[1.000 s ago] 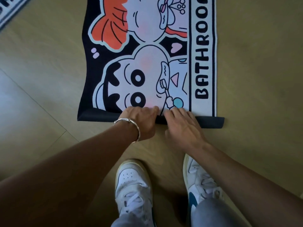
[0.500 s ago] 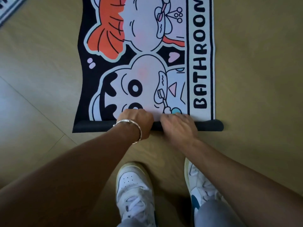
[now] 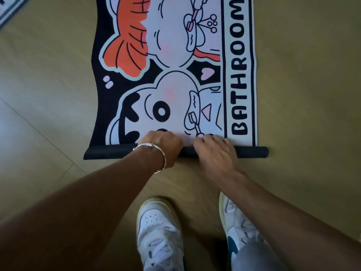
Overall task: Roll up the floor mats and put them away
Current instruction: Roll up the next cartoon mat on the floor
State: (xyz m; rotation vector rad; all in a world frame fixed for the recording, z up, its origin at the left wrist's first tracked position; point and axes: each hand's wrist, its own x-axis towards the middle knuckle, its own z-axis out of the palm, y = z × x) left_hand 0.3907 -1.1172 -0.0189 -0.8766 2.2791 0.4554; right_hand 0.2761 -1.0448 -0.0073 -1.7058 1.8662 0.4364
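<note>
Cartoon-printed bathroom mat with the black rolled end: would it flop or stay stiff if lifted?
Probably floppy: the cartoon-printed bathroom mat has a wavy left edge and curls into a tight black roll. The roll may loosen if released, since the left hand and right hand both grip it. Being round, it might roll on the wood-look floor.

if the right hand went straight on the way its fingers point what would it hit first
The right hand would slide onto the flat printed face of the bathroom mat, just beyond the roll; nothing else appears in that line.
</note>
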